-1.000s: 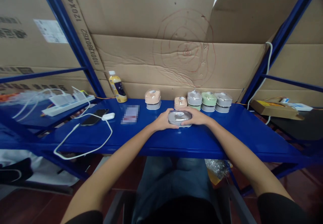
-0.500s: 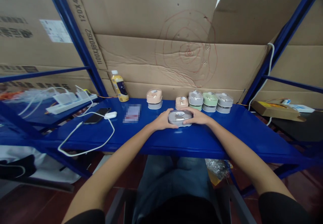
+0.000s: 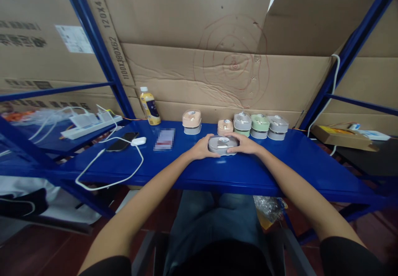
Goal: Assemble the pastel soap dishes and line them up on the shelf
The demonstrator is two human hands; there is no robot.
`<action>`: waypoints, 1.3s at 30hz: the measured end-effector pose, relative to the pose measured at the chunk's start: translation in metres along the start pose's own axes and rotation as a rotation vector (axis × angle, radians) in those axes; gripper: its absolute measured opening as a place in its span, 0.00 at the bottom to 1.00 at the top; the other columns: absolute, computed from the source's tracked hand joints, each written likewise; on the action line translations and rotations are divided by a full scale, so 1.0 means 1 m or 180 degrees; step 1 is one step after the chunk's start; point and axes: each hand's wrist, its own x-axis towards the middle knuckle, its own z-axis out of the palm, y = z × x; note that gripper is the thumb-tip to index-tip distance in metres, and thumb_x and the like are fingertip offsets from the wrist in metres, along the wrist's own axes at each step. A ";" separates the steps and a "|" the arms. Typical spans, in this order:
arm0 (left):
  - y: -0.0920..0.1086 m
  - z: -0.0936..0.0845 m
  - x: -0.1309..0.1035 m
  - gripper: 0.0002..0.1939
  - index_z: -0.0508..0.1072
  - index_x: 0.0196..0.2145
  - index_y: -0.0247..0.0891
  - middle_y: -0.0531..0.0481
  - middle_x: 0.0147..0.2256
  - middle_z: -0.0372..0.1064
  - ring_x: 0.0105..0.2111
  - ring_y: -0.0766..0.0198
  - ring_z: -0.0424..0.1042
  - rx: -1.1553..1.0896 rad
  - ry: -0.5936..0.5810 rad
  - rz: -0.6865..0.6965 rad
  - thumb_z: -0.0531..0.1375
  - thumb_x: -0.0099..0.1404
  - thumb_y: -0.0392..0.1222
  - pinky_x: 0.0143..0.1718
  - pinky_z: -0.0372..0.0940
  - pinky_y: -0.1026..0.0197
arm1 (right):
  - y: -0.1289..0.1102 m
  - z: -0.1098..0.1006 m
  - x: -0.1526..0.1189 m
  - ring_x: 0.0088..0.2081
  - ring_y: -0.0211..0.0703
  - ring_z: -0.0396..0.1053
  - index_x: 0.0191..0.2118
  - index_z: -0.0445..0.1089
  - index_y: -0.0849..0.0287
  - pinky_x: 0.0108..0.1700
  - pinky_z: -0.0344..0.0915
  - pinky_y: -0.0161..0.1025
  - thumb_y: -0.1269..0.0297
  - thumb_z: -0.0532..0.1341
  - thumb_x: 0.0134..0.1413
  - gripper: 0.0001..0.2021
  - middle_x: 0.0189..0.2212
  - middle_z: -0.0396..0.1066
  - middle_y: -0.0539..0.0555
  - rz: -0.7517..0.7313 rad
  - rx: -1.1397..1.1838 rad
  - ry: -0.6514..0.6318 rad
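Observation:
A grey oval lidded box (image 3: 222,145) with a clear-looking top rests on the blue table in front of me. My left hand (image 3: 202,147) wraps its left end, thumb at the near side. Around the right end curls my right hand (image 3: 245,144). Just behind it sits a small peach box (image 3: 225,127). To the right of that stand a grey-lidded box on a green base (image 3: 242,122), a green-lidded box (image 3: 260,125) and another grey box (image 3: 277,127). A peach-lidded box with a pale base (image 3: 192,122) stands apart at the back left.
The blue table (image 3: 298,168) backs onto a cardboard sheet (image 3: 168,72). A yellow drink bottle (image 3: 150,106) stands at the back left. Nearby lie a blurred-out packet (image 3: 164,139), a black phone (image 3: 122,142) and a white cable (image 3: 108,186). Farther left is a power strip (image 3: 93,127).
The whole view has shifted slightly, so things appear a little farther right. Both hands keep their hold on the grey box, which stays in place on the table.

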 end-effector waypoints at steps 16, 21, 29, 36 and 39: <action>0.013 -0.011 0.003 0.46 0.60 0.65 0.38 0.36 0.63 0.66 0.63 0.41 0.67 0.0498 0.1306 0.0167 0.72 0.54 0.54 0.65 0.61 0.42 | -0.002 -0.017 0.009 0.48 0.53 0.77 0.57 0.72 0.55 0.54 0.73 0.54 0.44 0.68 0.55 0.28 0.50 0.78 0.59 0.0030 0.0011 0.1467; 0.033 -0.005 0.057 0.46 0.58 0.64 0.32 0.26 0.61 0.64 0.64 0.37 0.64 0.0565 0.1826 -0.0887 0.71 0.57 0.57 0.61 0.63 0.45 | -0.003 -0.047 0.006 0.39 0.49 0.77 0.43 0.74 0.56 0.43 0.74 0.47 0.42 0.58 0.63 0.21 0.39 0.79 0.57 0.0112 -0.0021 0.2813; 0.054 0.037 0.126 0.45 0.58 0.63 0.29 0.22 0.57 0.63 0.59 0.34 0.68 0.0976 0.1823 -0.1706 0.68 0.61 0.60 0.56 0.64 0.46 | 0.005 -0.055 0.004 0.33 0.45 0.75 0.36 0.73 0.56 0.39 0.71 0.41 0.47 0.56 0.63 0.18 0.31 0.77 0.54 0.0278 -0.0155 0.3143; 0.052 0.043 0.119 0.36 0.56 0.67 0.25 0.22 0.56 0.66 0.59 0.36 0.69 0.1098 0.1598 -0.1187 0.52 0.74 0.58 0.58 0.63 0.45 | 0.003 -0.054 0.004 0.34 0.46 0.75 0.35 0.73 0.56 0.40 0.70 0.42 0.46 0.54 0.65 0.20 0.31 0.77 0.54 0.0290 -0.0280 0.3141; 0.044 0.027 0.109 0.33 0.57 0.67 0.24 0.23 0.55 0.68 0.59 0.38 0.69 0.1102 0.1583 -0.0891 0.47 0.77 0.53 0.60 0.62 0.45 | 0.002 -0.053 0.003 0.33 0.46 0.75 0.35 0.73 0.56 0.40 0.70 0.43 0.46 0.54 0.65 0.20 0.31 0.77 0.54 0.0278 -0.0272 0.3104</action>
